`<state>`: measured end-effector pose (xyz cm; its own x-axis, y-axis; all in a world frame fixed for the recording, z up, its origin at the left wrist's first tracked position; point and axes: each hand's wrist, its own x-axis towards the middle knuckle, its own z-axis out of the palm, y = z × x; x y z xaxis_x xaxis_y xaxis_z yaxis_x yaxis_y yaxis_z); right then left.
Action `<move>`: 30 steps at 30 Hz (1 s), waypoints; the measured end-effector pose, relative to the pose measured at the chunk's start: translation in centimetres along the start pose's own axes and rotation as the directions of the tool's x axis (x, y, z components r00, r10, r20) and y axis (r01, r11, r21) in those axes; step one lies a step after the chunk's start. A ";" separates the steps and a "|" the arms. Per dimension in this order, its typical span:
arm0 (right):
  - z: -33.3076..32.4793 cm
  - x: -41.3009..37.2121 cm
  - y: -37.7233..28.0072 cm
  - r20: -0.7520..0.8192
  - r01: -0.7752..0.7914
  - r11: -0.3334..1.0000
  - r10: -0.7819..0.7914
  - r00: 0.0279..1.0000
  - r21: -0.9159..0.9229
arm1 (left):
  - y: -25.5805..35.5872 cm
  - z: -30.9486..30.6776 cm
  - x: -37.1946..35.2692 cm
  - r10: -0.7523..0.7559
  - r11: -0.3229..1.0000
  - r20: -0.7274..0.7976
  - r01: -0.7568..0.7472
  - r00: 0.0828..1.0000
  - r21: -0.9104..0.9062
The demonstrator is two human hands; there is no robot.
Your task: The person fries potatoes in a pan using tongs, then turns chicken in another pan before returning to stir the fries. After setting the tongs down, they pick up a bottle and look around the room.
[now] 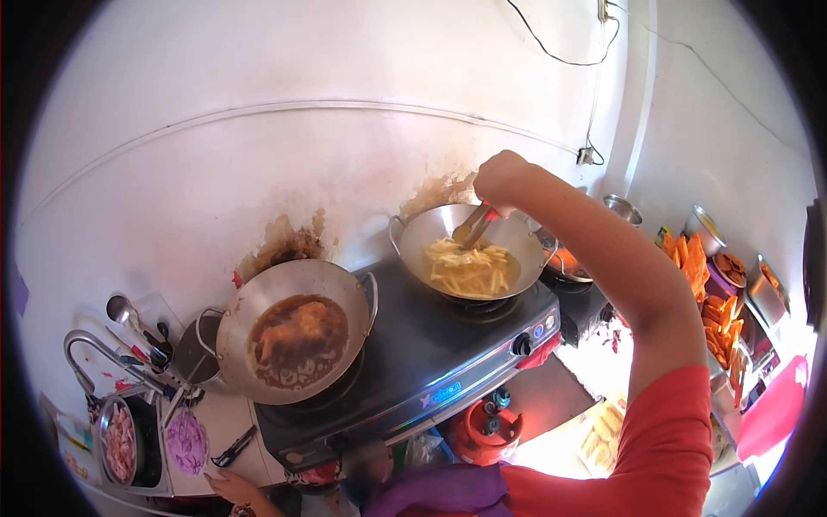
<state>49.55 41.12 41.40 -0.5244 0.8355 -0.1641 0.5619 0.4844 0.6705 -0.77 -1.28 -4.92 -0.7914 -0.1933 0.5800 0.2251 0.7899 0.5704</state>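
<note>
Fries [469, 269] float in pale oil in the far wok [412, 234], directly under the right grip [500, 179], which is closed around the handles of the tongs [475, 226]; the tips of the tongs reach down into the fries. I judge that the main danger is the hot oil: the forearm passes over the stove [431, 353], and a quick stir could splash oil on the wrist or over the rim toward the burner. A hard push with the tongs could also tilt the wok. Left of this grip and nearer to the person, a second wok [245, 306] holds a dark piece [297, 336] in brown oil, and no hand is on it. The left grip [228, 487] lies low at the edge of the counter [215, 409], beside a bowl of sliced purple onion [186, 444]; whether its fingers are apart or together I cannot tell. Below the right arm, a red gas cylinder [487, 426] stands close under the stove, where spilled oil could reach it
</note>
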 end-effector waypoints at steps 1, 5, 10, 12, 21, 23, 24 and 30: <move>0.1 0.5 0.0 0.008 0.007 1.000 -0.007 1.000 -0.003 | -0.7 0.5 -0.1 0.018 1.000 -0.010 -0.018 1.000 0.008; 0.0 1.5 0.3 -0.005 0.001 0.999 -0.001 1.000 -0.048 | -1.5 0.9 -0.6 0.078 0.996 -0.030 -0.076 0.996 0.053; -2.5 -0.4 1.1 -0.041 0.024 0.999 -0.025 0.999 -0.025 | 1.2 -1.1 -1.9 0.073 0.988 0.004 -0.073 0.997 0.137; -2.3 -0.6 0.4 -0.047 0.063 0.998 -0.064 0.997 -0.017 | 1.1 -0.6 -2.1 0.068 0.989 -0.025 -0.064 0.997 0.137; 0.1 0.7 -2.8 -0.050 -0.004 0.999 0.002 0.999 -0.034 | 0.7 -0.5 -1.8 0.115 0.986 -0.020 -0.112 0.993 0.126; -0.1 0.6 -2.7 -0.070 0.008 1.000 -0.009 0.997 -0.027 | 1.3 -0.9 -1.9 0.092 0.988 -0.005 -0.090 0.996 0.125; -0.2 0.5 -2.5 -0.060 0.012 1.000 -0.012 0.998 -0.005 | 1.4 -1.2 -2.0 0.078 0.989 0.004 -0.078 0.997 0.126; 4.7 0.9 2.2 0.137 -0.122 0.949 0.086 0.987 0.289 | 1.3 -1.2 -2.0 0.077 0.991 0.009 -0.078 0.997 0.105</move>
<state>53.31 44.12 39.33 -0.3821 0.9015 -0.2033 0.7828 0.4327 0.4473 1.76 -0.55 -4.59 -0.7769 -0.1263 0.6168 0.2252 0.8591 0.4595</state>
